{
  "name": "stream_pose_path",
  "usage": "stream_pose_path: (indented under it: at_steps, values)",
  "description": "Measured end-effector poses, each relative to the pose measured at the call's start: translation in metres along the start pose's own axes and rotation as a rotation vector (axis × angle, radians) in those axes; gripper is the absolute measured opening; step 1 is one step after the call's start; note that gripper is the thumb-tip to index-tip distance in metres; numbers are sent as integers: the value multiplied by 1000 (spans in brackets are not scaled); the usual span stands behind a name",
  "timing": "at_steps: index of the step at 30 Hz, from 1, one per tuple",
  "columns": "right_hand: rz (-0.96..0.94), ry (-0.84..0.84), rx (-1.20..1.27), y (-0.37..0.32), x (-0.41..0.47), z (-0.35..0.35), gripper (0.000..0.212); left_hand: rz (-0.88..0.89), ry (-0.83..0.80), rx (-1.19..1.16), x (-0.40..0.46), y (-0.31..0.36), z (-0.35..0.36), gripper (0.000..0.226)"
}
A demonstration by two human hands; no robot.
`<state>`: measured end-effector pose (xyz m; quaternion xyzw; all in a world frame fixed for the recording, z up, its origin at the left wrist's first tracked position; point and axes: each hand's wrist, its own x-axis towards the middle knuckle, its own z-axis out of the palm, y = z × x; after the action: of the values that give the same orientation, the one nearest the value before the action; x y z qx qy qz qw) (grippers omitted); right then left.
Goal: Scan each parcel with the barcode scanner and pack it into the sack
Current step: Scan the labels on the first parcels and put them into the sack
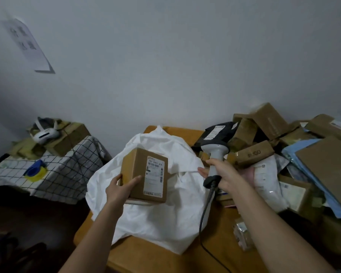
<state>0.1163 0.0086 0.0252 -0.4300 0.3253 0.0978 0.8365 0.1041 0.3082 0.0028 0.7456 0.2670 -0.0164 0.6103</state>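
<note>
Head view: brown cardboard parcel bearing white label.

The left hand grips a small brown cardboard parcel, white label facing up, above the crumpled white plastic sack. The right hand holds a grey handheld barcode scanner upright beside a heap of cardboard parcels on the wooden table.

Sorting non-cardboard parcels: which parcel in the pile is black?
The black plastic mailer bag with white labels, at the pile's left edge behind the scanner; neighbouring parcels are brown cardboard or white.
</note>
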Motion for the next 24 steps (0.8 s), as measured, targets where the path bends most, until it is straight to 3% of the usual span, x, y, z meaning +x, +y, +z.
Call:
stream_pose_path:
  at_steps: [4,11,16,19,24]
  values:
    - [49,44,47,26,28,-9,56,1,-55,30,9,-13,-2,95]
    - [69,50,116,58,63,-14,39,32,-84,118,30,-14,0,90]
    - [-34,78,-22,53,65,-15,50,99,-69,190,44,1,9,92]
    - [-88,66,-18,34,55,-13,44,173,-49,266,52,15,25,90]
    - [-255,0,-80,-1,34,-1,49,211,-84,582,58,29,60,90]
